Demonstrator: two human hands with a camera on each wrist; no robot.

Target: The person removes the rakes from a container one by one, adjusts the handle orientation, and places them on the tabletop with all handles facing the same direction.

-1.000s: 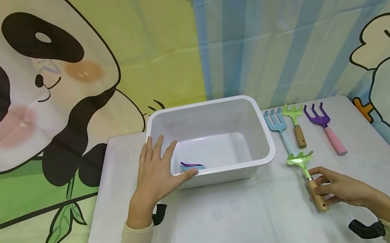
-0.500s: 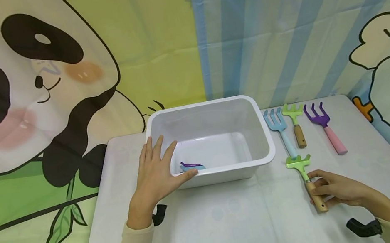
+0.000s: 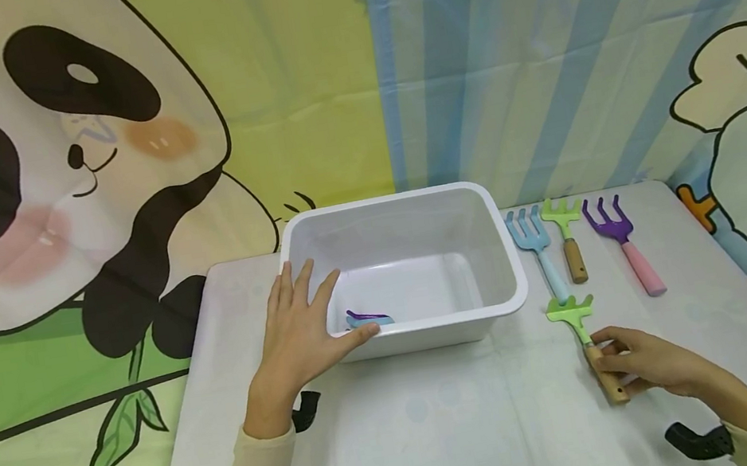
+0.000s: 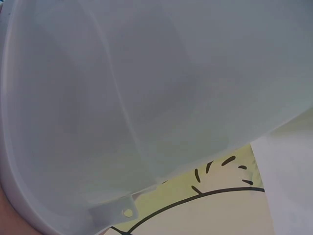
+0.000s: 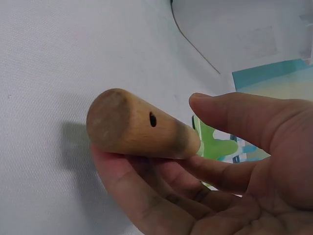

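Over the front left corner of the white plastic bin [image 3: 430, 323] rests my left hand [image 3: 299, 341], its fingers spread and the thumb lying along the front rim. The left wrist view shows the bin's outer wall [image 4: 161, 98] close up. My right hand [image 3: 653, 360] has its fingers curled around the wooden handle [image 5: 146, 122] of a small green hand rake [image 3: 579, 323], low over the table; its prongs point away from me. In the right wrist view the fingers lie under the handle, with the thumb [image 5: 215, 105] above and apart from it.
Beyond the right hand lie a light blue hand fork [image 3: 538, 248], another green hand rake [image 3: 572, 251] and a purple rake with a pink handle [image 3: 625, 248]. Purple and light blue prongs [image 3: 368, 318] show inside the bin. A printed cloth [image 3: 320, 72] hangs behind the white table [image 3: 447, 431].
The green hand rake's head has shifted slightly left and toward me since a second ago, and the right hand moved slightly with it. The left hand and bin stay still.
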